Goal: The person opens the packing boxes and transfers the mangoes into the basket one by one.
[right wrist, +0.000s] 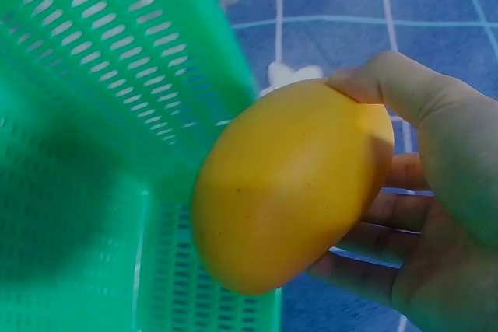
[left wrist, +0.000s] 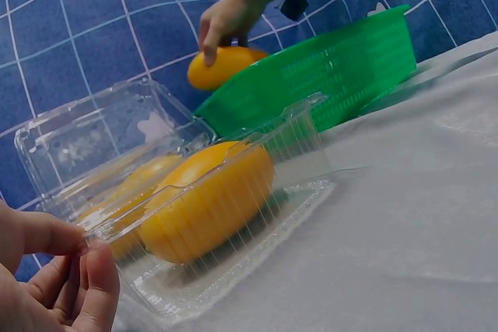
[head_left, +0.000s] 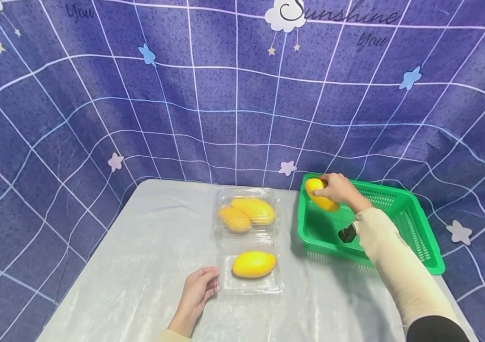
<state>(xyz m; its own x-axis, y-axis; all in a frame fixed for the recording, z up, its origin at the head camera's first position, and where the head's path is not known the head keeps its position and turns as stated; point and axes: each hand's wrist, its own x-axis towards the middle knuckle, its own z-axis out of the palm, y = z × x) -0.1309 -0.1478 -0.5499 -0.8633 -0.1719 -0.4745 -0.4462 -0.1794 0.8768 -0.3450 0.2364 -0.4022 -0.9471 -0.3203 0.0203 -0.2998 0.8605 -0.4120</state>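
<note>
My right hand point(head_left: 337, 188) grips a yellow mango point(right wrist: 292, 184) by one end, thumb on one side and fingers on the other, over the left part of a green plastic basket point(head_left: 432, 251). My left hand point(head_left: 197, 292) pinches the left rim of an open clear plastic clamshell box point(left wrist: 268, 239) between thumb and fingers. One mango point(head_left: 253, 264) lies in the nearer half of the box. Behind it, two more mangoes point(head_left: 252, 210) show through the clear plastic of the farther half.
The basket stands at the table's back right, with slotted walls and a raised rim. A grey-white cloth covers the table point(head_left: 148, 247). A blue gridded curtain point(head_left: 233, 95) with stars hangs right behind the table and along its sides.
</note>
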